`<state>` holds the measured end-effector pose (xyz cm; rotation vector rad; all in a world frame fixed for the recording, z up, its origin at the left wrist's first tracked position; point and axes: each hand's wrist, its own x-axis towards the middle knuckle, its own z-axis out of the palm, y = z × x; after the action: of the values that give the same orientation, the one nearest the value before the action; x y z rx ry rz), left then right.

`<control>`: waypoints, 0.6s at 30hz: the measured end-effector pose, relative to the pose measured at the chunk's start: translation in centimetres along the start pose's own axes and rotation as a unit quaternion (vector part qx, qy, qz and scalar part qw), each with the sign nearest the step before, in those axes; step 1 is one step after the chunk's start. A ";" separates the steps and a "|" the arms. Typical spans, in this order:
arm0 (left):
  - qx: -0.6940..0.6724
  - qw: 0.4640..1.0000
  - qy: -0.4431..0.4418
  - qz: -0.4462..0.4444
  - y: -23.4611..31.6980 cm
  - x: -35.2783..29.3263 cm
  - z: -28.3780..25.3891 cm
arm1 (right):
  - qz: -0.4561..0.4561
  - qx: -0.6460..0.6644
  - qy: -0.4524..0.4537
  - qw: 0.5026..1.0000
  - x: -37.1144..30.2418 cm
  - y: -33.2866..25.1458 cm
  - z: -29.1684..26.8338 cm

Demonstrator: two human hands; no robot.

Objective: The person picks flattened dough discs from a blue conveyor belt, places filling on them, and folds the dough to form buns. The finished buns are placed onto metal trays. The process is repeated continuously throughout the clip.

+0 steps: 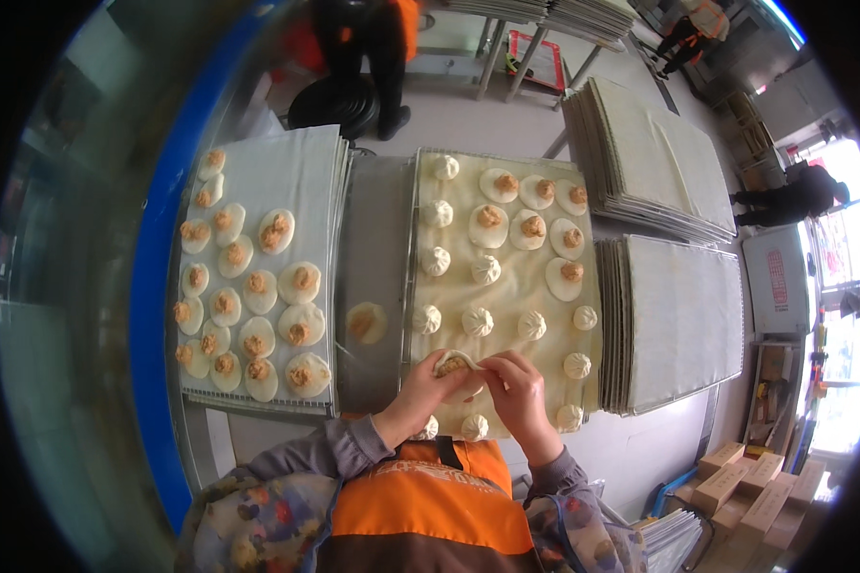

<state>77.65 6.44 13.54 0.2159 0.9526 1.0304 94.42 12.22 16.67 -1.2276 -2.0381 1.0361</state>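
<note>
Between my two hands is a partly gathered bun (454, 364), a round of white dough folded up around a tan filling. My left hand (417, 395) cups it from the left side. From the right, the fingers of my right hand (516, 384) pinch the dough rim. Beneath my hands lies a tray lined with cream cloth (506, 368). Several pleated, closed buns (478, 322) sit on it in rows, some close to my wrists. Toward its far right are several flat dough rounds topped with filling (490, 224).
On the left, a cloth-lined tray (258, 158) carries many filled dough rounds (300, 325). A metal strip (377, 248) with one flat round (366, 323) separates the trays. Stacked trays (683, 320) stand at right, cardboard boxes (760, 482) lower right. A person (368, 57) stands beyond the table.
</note>
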 end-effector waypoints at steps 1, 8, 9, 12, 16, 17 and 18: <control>0.065 0.997 -0.016 0.027 -0.1 -0.3 -0.3 | 0.036 0.024 0.005 0.999 -0.1 -0.2 0.2; 0.297 0.937 -0.051 0.178 -0.9 -1.1 -2.4 | 0.061 0.038 -0.133 0.988 0.2 -0.2 0.5; 0.227 0.959 -0.063 0.160 -1.1 -1.3 -2.6 | 0.051 0.037 -0.143 0.988 0.2 -0.1 0.6; 0.269 0.960 0.013 0.082 -1.3 -1.8 -2.9 | -0.170 -0.094 -0.135 0.972 0.4 0.0 0.9; 0.301 0.944 -0.041 0.125 -1.0 -2.3 -2.6 | -0.082 0.009 -0.148 0.986 0.1 -0.6 0.8; 0.324 0.936 -0.046 0.132 -0.9 -2.3 -2.5 | -0.054 0.015 -0.164 0.985 0.1 -0.9 0.8; 0.338 0.928 -0.065 0.143 -0.7 -2.2 -2.5 | -0.029 0.019 -0.179 0.983 0.0 -1.0 0.8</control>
<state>75.84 3.61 12.95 1.0109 1.1502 0.8996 93.31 11.67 17.09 -1.0102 -2.2927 1.3403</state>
